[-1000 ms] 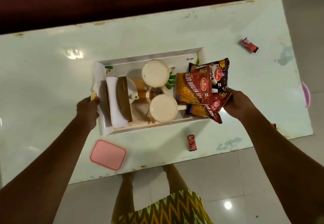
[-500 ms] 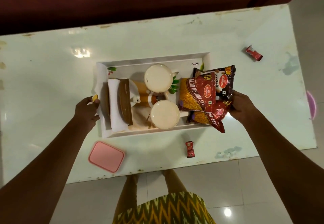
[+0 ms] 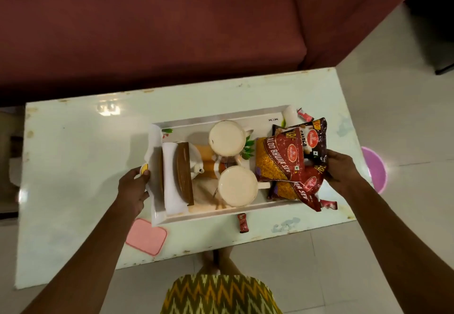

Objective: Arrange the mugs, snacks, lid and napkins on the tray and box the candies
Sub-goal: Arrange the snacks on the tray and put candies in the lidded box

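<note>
**Tray raised off the table, both hands at its ends**

Lifted since a moment ago, the tray (image 3: 216, 118) now sits higher in view and hides part of the table (image 3: 73, 166), while the sofa (image 3: 172, 31) fills more of the top. The left hand (image 3: 132, 188) is curled closed around the tray's 9 o'clock end, thumb pressing the white napkins (image 3: 172, 181) draped there. The right hand (image 3: 341, 171) is closed on the 3 o'clock end, fingers pinching the glossy, crinkled snack packets (image 3: 282, 159) against the rim. Two round, smooth mugs (image 3: 227, 138) stand at the tray's centre, one toward 12 o'clock and one toward 6. A dark wooden lid (image 3: 184, 171) leans on edge beside the napkins. Small red candies (image 3: 242, 222) lie on the table at 6 o'clock (others peek out near the packets). A flat pink box lid (image 3: 146, 236) with rounded corners lies at 7 o'clock.
</note>
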